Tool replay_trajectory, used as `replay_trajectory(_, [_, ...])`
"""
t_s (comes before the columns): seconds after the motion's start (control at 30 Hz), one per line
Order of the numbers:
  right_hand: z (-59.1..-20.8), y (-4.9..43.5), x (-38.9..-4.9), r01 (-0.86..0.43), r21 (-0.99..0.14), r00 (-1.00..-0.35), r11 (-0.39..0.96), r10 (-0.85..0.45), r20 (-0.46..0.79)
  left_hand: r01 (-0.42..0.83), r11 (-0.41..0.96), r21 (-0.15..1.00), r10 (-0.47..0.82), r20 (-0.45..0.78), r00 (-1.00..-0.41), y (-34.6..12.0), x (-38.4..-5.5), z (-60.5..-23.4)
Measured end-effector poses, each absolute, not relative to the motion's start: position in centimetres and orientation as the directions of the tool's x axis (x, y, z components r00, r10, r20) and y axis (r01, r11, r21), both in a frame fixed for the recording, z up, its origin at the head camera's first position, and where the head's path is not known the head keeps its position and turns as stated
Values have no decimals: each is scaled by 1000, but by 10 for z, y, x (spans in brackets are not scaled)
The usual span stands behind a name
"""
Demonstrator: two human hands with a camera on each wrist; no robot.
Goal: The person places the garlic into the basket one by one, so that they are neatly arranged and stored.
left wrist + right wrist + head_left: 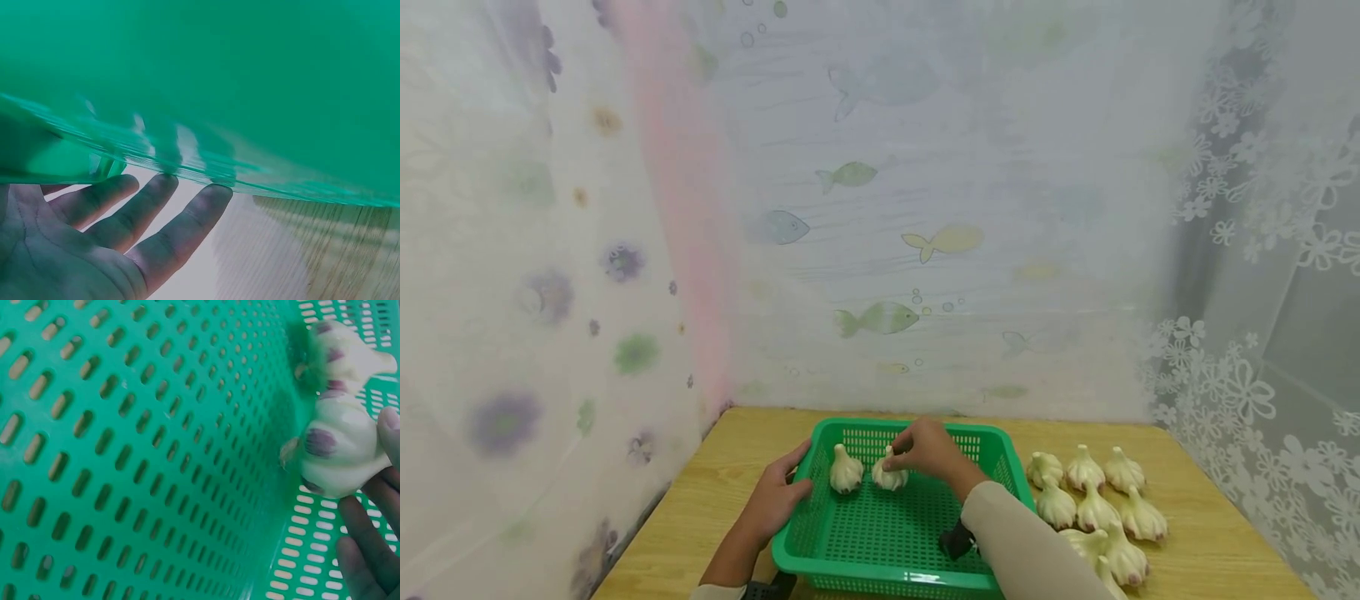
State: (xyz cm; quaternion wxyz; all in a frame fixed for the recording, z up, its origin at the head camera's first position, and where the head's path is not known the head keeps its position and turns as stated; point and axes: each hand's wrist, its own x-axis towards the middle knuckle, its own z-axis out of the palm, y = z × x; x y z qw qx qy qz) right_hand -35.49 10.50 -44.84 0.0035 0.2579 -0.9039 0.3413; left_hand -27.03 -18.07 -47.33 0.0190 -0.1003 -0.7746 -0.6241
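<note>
A green plastic basket (880,575) with slotted walls stands on the wooden table. My left hand (772,500) holds its left rim, thumb over the edge; in the left wrist view the fingertips (212,195) touch the outer side. Inside the basket, toward the back left, a garlic bulb (846,472) stands stem up. Just right of it is a second garlic bulb (889,477), whose stem my right hand (928,450) pinches. The right wrist view shows this pinched bulb (340,447), purple-streaked and close beside the other, near the slotted basket floor.
Several more garlic bulbs (1095,508) sit grouped on the table (1217,550) to the right of the basket. A translucent curtain printed with fish (955,239) hangs behind the table, with flowered sheets at both sides. Black devices (957,540) are strapped to both wrists.
</note>
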Motion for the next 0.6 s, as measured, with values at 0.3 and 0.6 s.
replay_trajectory(0.3, [-451,101,-354,-439,-587,-877,681,-468,112,154,188,970,145,128,-981,-180,-272,-471])
replay_trajectory(0.6, [-449,101,-351,-454,-583,-848,674,-528,50,148,182,972,142,123,-982,-181,-272,-472])
